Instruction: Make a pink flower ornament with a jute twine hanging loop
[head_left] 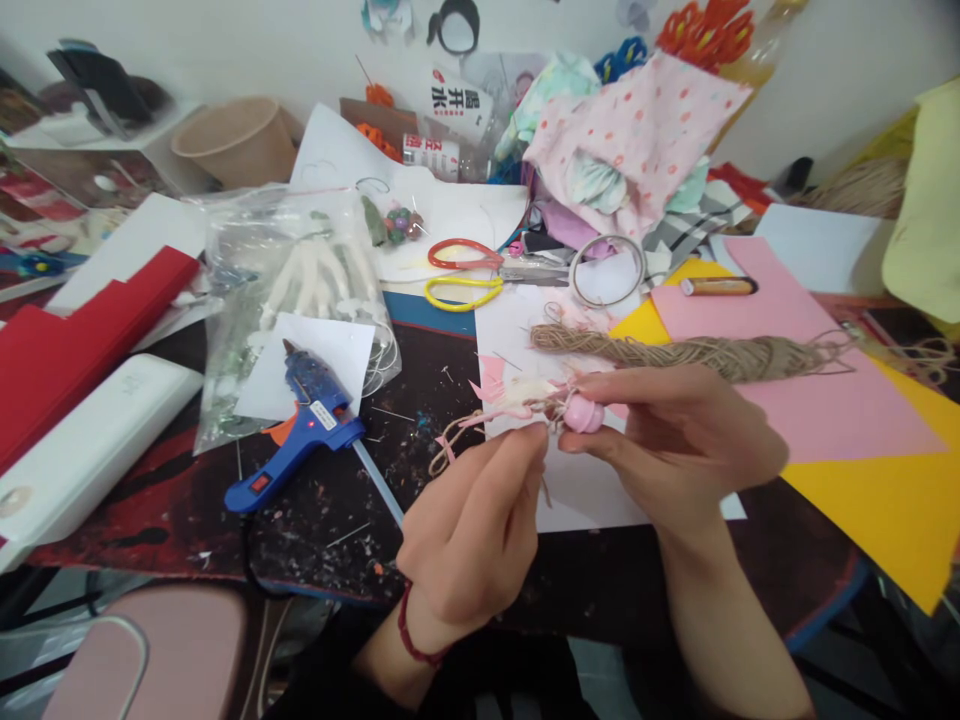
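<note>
My right hand (pixel 682 440) grips a small pink bell (pixel 583 414) between thumb and forefinger. Thin brown twine (pixel 442 455) and strips of pink and cream paper or cloth (pixel 525 397) run leftward from the bell. My left hand (pixel 476 510) is closed in a pinch on the twine just below and left of the bell; its fingertips partly hide the strand. Both hands are above a white sheet of paper (pixel 600 490). Behind the fingers a thick hank of brown twine (pixel 675 352) lies across the paper.
A blue glue gun (pixel 319 420) lies left of my hands, its red light lit. Scissors (pixel 480 275) and a tape roll (pixel 607 270) sit behind. Pink paper (pixel 840 410) and yellow paper (pixel 892 510) cover the right. A white box-like object (pixel 97 440) is far left.
</note>
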